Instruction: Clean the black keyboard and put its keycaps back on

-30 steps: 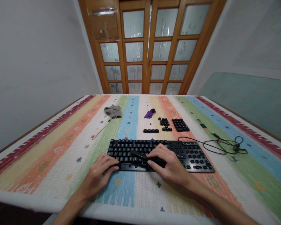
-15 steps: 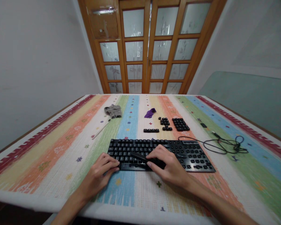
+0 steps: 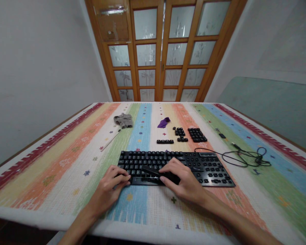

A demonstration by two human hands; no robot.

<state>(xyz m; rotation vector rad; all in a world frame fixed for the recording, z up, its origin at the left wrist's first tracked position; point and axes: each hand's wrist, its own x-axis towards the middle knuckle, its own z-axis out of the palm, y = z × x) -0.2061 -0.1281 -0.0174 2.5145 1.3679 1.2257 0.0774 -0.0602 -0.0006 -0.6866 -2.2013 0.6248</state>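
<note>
A black keyboard point(image 3: 139, 162) lies on the table in front of me, its left part covered with keycaps and its right part with bare switches. My left hand point(image 3: 114, 181) is closed at the keyboard's lower left corner, thumb and fingers gripping the edge. Over the lower rows, my right hand point(image 3: 180, 175) pinches a long black bar that looks like the spacebar keycap point(image 3: 150, 170). This keycap slants across the keys, its right end hidden by my fingers. Beneath it, the spacebar slot point(image 3: 142, 180) in the bottom row shows no cap.
Behind the keyboard lie a short row of keycaps point(image 3: 165, 141), a cluster of keycaps point(image 3: 180, 132) and a block of keycaps point(image 3: 197, 135). A purple cloth point(image 3: 163, 123), a grey cloth point(image 3: 123, 120) and a thin white stick point(image 3: 110, 140) lie farther back. A coiled cable point(image 3: 244, 159) is at the right.
</note>
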